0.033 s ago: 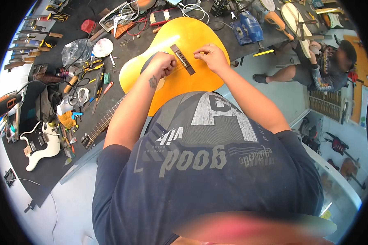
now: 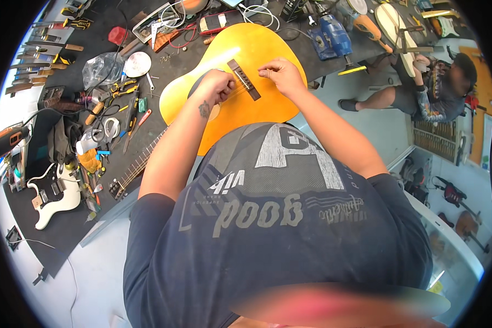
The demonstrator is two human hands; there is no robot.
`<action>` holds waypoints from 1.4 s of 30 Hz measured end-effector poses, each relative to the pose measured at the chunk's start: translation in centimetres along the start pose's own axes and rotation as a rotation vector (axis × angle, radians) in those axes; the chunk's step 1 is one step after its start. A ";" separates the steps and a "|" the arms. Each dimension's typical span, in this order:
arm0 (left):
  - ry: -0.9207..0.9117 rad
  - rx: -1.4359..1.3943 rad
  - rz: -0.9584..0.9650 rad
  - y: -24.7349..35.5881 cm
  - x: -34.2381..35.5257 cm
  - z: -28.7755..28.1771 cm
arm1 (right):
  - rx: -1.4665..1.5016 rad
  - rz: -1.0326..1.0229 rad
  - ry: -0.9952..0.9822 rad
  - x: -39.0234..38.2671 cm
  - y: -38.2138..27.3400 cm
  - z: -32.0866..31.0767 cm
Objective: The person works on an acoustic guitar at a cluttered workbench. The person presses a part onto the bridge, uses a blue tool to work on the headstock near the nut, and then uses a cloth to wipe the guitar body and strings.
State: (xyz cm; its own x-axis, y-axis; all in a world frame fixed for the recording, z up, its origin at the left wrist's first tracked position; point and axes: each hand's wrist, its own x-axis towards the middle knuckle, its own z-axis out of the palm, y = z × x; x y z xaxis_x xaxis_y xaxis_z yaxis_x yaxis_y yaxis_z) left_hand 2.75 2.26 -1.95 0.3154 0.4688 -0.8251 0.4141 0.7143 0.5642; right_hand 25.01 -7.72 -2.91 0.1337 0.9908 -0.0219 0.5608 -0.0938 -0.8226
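Note:
A yellow acoustic guitar lies face up on the bench, its body right in front of me. Its neck runs down to the left, partly behind my left forearm. My left hand is closed, fingers curled, over the strings between the soundhole and the dark bridge. What it grips, if anything, is hidden. On the bridge's other side, my right hand hovers above the guitar top with thumb and fingertips pinched together. Anything between them is too small to make out.
Pliers, a round white dish and a plastic bag lie left of the guitar. A white electric guitar body is at far left. A blue vise stands at the right. Another person sits beyond it.

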 end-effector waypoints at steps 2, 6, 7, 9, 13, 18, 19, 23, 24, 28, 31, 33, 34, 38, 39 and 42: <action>-0.002 -0.060 -0.023 0.2 0.1 0.2 | 0.288 0.139 -0.007 0.6 -0.1 0.4; 0.020 -0.017 0.033 0.4 -0.3 0.5 | 0.403 0.291 -0.053 1.6 -0.1 1.3; 0.026 0.082 0.096 0.3 0.1 0.2 | 0.474 0.282 -0.034 1.9 0.5 1.9; 0.035 0.177 0.159 -0.2 0.8 0.1 | 0.544 0.271 -0.020 2.2 0.8 2.7; 0.161 0.369 0.284 -0.5 0.8 1.0 | 0.420 0.214 0.027 2.3 0.0 3.5; 0.170 0.413 0.303 -0.5 0.6 0.8 | 0.483 0.335 -0.007 2.5 -1.5 4.1; 0.176 0.421 0.322 -0.4 0.3 1.0 | 0.482 0.322 0.007 2.5 -1.3 4.3; 0.200 0.461 0.390 -0.4 0.0 1.0 | 0.457 0.299 0.016 2.7 -1.3 4.7; 0.200 0.459 0.389 -0.4 0.0 1.1 | 0.456 0.299 0.015 2.7 -1.2 4.9; 0.192 0.437 0.376 -0.5 0.1 1.0 | 0.414 0.305 0.028 2.9 -0.8 5.2; 0.184 0.421 0.378 -0.7 0.2 1.0 | 0.429 0.312 0.034 2.9 -0.7 5.4; 0.186 0.423 0.385 -0.8 0.2 0.9 | 0.424 0.313 0.037 2.9 -0.6 5.5; 0.185 0.422 0.385 -0.8 0.3 0.9 | 0.417 0.306 0.036 3.0 -0.5 5.6; 0.181 0.401 0.376 -0.6 -0.3 1.1 | 0.456 0.297 0.029 2.9 -0.2 5.8; 0.180 0.402 0.377 -0.4 -0.4 1.2 | 0.457 0.297 0.031 3.0 0.1 5.9; 0.183 0.422 0.367 -0.3 -0.5 1.3 | 0.461 0.270 0.041 3.0 0.7 6.4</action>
State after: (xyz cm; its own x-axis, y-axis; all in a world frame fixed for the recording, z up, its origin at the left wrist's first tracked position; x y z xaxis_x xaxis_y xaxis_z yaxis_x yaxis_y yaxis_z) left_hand 3.54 1.15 -1.71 0.3652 0.7554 -0.5441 0.6213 0.2375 0.7467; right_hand 20.63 -4.15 -7.20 0.2608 0.9318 -0.2525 0.0864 -0.2830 -0.9552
